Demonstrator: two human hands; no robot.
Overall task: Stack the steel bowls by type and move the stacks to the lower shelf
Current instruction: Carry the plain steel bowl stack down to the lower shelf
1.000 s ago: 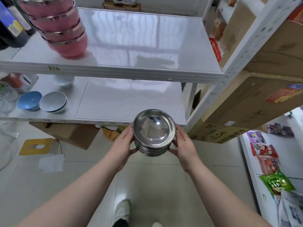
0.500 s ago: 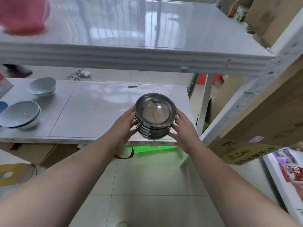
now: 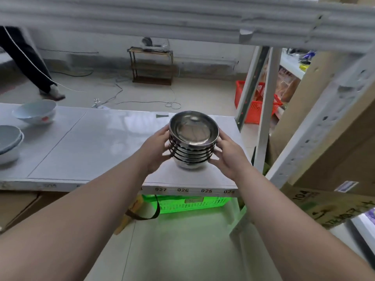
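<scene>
Since the earlier frame the stack of steel bowls (image 3: 192,142) has come forward and down over the lower shelf (image 3: 97,147), and its base now looks to be touching the shelf surface near the front right corner, though contact is hard to confirm. The upper shelf edge (image 3: 182,21) now fills the top of the view.

The left hand (image 3: 156,149) presses against the left side of the stack, its fingers (image 3: 165,136) wrapped around the upper rims. The right hand (image 3: 227,157) mirrors it on the right side, fingers (image 3: 220,141) curled against the rims and the lower bowls. Both hands are grasping the stack, which sits between the two sets of fingers with its open mouth tilted slightly toward the camera.

Well to the left of the left fingers, pale ceramic bowls (image 3: 34,112) rest on the same shelf, with another pair (image 3: 9,142) at the left edge. Below the hands, under the shelf, is a green basket (image 3: 188,203). Beyond the right fingers, past the shelf post, stands a red basket (image 3: 255,102). A cardboard box (image 3: 332,201) lies to the right of the right forearm.
</scene>
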